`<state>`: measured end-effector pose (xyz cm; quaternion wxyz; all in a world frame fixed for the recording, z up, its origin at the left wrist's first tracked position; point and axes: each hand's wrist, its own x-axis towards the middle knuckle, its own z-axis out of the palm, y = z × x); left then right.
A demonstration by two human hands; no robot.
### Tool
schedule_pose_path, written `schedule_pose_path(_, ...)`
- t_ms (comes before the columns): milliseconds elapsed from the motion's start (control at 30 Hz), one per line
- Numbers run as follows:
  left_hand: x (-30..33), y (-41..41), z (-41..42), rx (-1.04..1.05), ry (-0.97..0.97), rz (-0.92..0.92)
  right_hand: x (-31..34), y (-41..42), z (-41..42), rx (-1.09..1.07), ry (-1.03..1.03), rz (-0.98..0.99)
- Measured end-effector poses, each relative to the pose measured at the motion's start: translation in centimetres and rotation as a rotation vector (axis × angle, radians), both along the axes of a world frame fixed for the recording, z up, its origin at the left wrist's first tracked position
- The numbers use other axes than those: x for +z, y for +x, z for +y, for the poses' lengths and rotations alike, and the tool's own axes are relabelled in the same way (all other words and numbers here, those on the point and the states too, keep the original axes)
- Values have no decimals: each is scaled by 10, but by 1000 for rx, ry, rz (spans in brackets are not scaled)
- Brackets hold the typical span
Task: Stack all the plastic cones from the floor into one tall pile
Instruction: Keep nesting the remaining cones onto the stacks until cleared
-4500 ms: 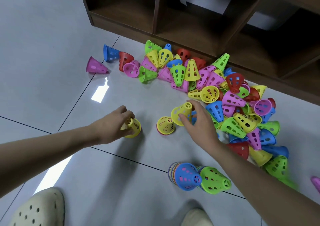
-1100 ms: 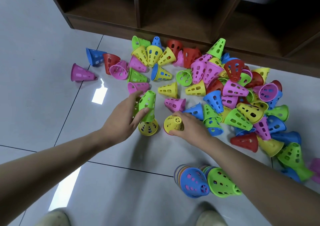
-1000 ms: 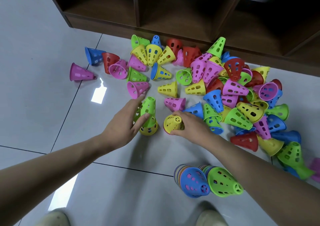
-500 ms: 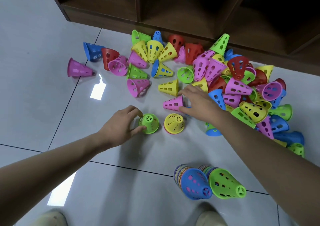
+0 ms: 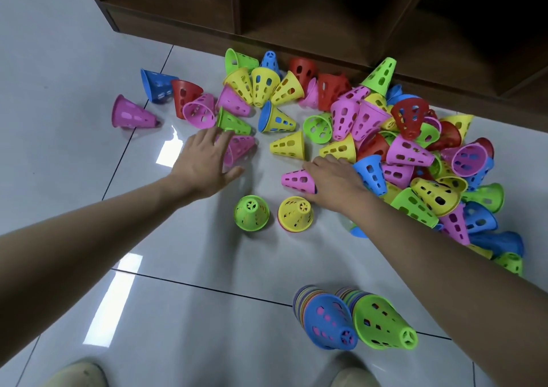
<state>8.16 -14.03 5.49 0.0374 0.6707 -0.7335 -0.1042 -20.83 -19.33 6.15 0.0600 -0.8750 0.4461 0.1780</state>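
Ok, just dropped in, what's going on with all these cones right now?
A person is gathering loose plastic cones off the floor tiles into stacks. The left hand reaches onto a pink cone lying on its side; the right hand touches another pink cone. Two short stacks stand upright between the hands, topped green and yellow. Two taller stacks stand nearer the feet. Most cones still lie scattered by the wooden shelf.

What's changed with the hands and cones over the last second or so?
The left hand let go of the upright green cone and reached forward onto a lying pink cone. The right hand left the upright yellow cone and moved to another lying pink cone. The two tall stacks near the feet stayed put.
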Motion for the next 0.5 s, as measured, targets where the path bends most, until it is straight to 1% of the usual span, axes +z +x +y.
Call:
schedule_pose_path(67, -2, -5, -9, 34, 78, -54, 2, 2, -1, -4, -29, 5)
schedule_pose_path(133, -2, -10, -12, 73, 123, -108, 8, 1, -1, -63, -53, -49)
schedule_pose_path(200, -2, -12, -12, 109, 190, -158, 15, -4, 3, -203, -38, -204)
schedule_pose_path(267, -3, -11, -10, 146, 258, -175, 25, -11, 10, -408, 59, -434)
schedule_pose_path(333, -3, -10, -8, 189, 304, -137, 34, -15, 17, -543, 150, -584)
schedule_pose_path(500, 5, -13, -10, 350, 347, 81, 41, -22, 35, -676, 331, -844)
